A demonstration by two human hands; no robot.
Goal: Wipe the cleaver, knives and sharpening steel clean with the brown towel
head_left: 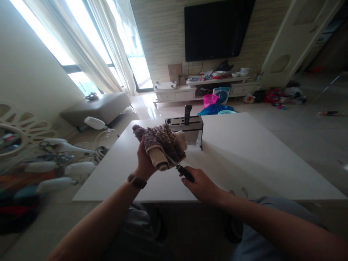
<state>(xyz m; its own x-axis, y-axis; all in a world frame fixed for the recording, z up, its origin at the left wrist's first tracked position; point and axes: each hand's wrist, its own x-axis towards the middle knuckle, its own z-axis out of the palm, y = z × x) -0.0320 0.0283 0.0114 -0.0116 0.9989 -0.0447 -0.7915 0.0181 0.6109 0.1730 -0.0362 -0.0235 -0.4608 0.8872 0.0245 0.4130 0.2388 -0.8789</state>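
Note:
My left hand [144, 159] is wrapped round a bunched brown and beige fluffy cloth [163, 139], held up over the white table. The black handle of a knife [186, 174] is in my right hand [199, 183], just right of the cloth. Its metal part runs up and left against the cloth, whose folds hide the far end. Behind the cloth, a knife block [194, 134] with slots in its top stands on the table, and one black handle sticks up from it.
The white table [244, 159] spans the middle. Beyond it are a pink basket [210, 100], a blue bag [216, 108] and a low TV cabinet [174, 95]. A lamp with white shades [78, 168] is at the left, near a grey bench [98, 108].

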